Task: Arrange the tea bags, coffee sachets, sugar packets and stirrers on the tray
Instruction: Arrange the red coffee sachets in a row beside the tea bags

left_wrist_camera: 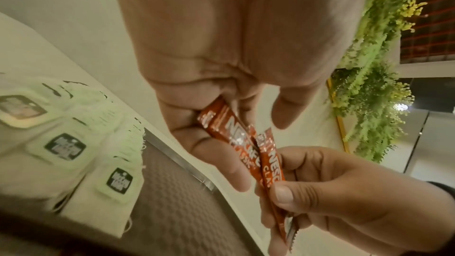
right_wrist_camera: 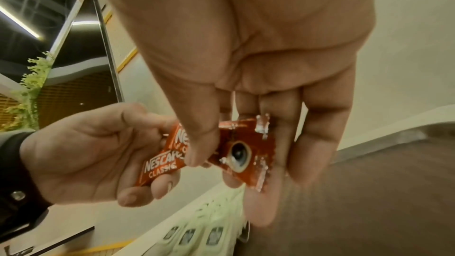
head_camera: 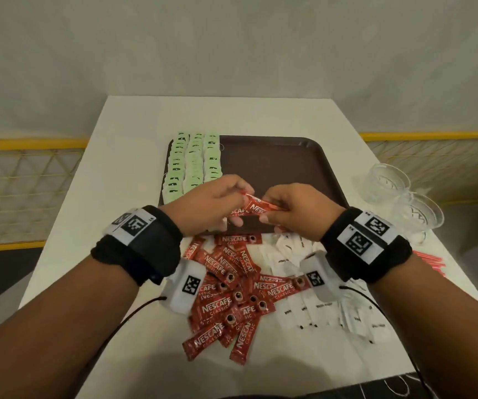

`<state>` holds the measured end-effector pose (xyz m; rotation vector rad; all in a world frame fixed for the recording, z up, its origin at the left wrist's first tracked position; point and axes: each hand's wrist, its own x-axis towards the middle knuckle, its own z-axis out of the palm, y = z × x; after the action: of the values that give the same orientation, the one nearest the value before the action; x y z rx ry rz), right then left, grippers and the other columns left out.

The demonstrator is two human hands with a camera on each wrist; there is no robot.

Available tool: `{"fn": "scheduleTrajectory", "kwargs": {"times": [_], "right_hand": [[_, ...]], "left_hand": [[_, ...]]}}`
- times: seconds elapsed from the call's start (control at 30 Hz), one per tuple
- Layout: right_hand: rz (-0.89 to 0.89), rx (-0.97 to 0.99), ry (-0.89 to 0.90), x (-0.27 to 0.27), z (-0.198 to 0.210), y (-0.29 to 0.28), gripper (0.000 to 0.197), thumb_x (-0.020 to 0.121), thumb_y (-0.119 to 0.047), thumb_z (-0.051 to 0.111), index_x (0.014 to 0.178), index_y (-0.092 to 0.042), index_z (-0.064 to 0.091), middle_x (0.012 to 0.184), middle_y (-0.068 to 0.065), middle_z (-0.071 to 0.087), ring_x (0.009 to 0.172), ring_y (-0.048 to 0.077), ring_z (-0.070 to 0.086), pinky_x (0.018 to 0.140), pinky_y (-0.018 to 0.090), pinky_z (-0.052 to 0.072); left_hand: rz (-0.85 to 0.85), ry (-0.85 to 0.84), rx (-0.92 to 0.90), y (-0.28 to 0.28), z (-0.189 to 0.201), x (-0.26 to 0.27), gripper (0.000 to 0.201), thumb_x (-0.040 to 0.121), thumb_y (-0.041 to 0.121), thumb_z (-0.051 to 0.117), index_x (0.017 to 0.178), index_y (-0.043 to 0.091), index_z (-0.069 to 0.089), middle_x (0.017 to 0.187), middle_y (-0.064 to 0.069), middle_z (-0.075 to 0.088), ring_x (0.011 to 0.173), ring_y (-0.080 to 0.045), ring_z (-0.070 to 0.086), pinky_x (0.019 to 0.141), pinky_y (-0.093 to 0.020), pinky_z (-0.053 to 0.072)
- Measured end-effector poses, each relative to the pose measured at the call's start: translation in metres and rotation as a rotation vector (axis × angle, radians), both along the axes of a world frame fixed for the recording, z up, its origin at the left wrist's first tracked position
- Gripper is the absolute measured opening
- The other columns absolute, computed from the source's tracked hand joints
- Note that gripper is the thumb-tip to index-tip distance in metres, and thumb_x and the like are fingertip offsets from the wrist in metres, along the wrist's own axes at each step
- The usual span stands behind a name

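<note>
Both hands hold two red Nescafé coffee sachets point(head_camera: 253, 208) together just above the near edge of the brown tray point(head_camera: 278, 162). My left hand point(head_camera: 236, 204) pinches one end of the sachets point(left_wrist_camera: 234, 135). My right hand point(head_camera: 271, 210) pinches the other end of the sachets point(right_wrist_camera: 246, 143) between thumb and fingers. Green tea bags point(head_camera: 193, 164) lie in three rows on the tray's left side. Several loose coffee sachets point(head_camera: 232, 300) are piled on the white table below my wrists, with white sugar packets point(head_camera: 304, 289) to their right. Red stirrers point(head_camera: 430, 262) lie at the table's right edge.
Clear glass cups point(head_camera: 399, 194) stand on the table to the right of the tray. The tray's middle and right show bare brown surface. A yellow railing point(head_camera: 27, 144) runs behind the table on both sides.
</note>
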<state>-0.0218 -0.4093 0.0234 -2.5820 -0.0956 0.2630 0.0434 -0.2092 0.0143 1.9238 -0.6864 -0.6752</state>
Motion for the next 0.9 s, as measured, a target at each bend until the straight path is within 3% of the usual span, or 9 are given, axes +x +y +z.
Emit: {"fn": "scheduleTrajectory", "kwargs": {"times": [0.1,0.2,0.33,0.43,0.73,0.9], "right_hand": [[0.04,0.029,0.005,0.024,0.015,-0.007,0.01,0.087,-0.031,0.07,0.09,-0.024,0.063,0.074,-0.005,0.067,0.06,0.005,0.068,0.066,0.032,0.057],[-0.002,0.156,0.004,0.048,0.023,-0.017,0.019,0.085,-0.03,0.073,0.097,-0.017,0.065,0.083,0.001,0.07,0.068,0.014,0.072,0.07,0.035,0.059],[-0.259,0.604,0.067,0.075,0.019,-0.034,0.022,0.083,-0.015,0.074,0.1,-0.006,0.064,0.084,0.014,0.071,0.072,0.021,0.071,0.06,0.025,0.057],[-0.393,0.831,0.083,0.098,0.013,-0.039,0.01,0.085,-0.009,0.071,0.093,-0.005,0.066,0.076,0.011,0.07,0.068,0.017,0.07,0.056,0.019,0.054],[-0.529,1.031,0.119,0.19,-0.007,-0.053,0.01,0.087,-0.007,0.068,0.096,-0.003,0.065,0.076,0.011,0.068,0.061,0.013,0.065,0.052,0.019,0.052],[-0.662,0.918,0.275,0.22,-0.036,-0.067,0.006,0.091,-0.003,0.062,0.097,-0.001,0.062,0.072,0.012,0.064,0.058,0.014,0.061,0.048,0.017,0.051]], "left_hand": [[0.008,-0.061,-0.047,-0.011,0.005,0.014,0.027,0.095,0.034,0.062,0.12,0.026,0.058,0.104,0.007,0.07,0.083,-0.011,0.073,0.058,-0.019,0.051],[0.116,-0.047,-0.14,-0.018,0.005,0.032,0.019,0.095,0.025,0.064,0.112,0.02,0.063,0.094,0.0,0.073,0.08,-0.014,0.074,0.056,-0.019,0.051],[0.29,0.034,-0.273,-0.022,0.005,0.062,0.014,0.096,0.024,0.063,0.109,0.02,0.063,0.094,-0.003,0.076,0.078,-0.014,0.072,0.056,-0.019,0.05],[0.332,0.064,-0.284,-0.024,0.002,0.087,0.018,0.095,0.024,0.063,0.112,0.017,0.063,0.096,-0.003,0.076,0.079,-0.013,0.072,0.055,-0.018,0.049],[0.504,0.164,-0.303,-0.022,0.003,0.168,0.024,0.098,0.022,0.059,0.119,0.01,0.059,0.103,-0.01,0.074,0.075,-0.006,0.07,0.053,-0.014,0.05],[0.634,0.177,-0.242,-0.009,-0.009,0.202,0.024,0.098,0.019,0.059,0.119,0.008,0.059,0.104,-0.014,0.074,0.076,-0.011,0.069,0.051,-0.015,0.05]]}}
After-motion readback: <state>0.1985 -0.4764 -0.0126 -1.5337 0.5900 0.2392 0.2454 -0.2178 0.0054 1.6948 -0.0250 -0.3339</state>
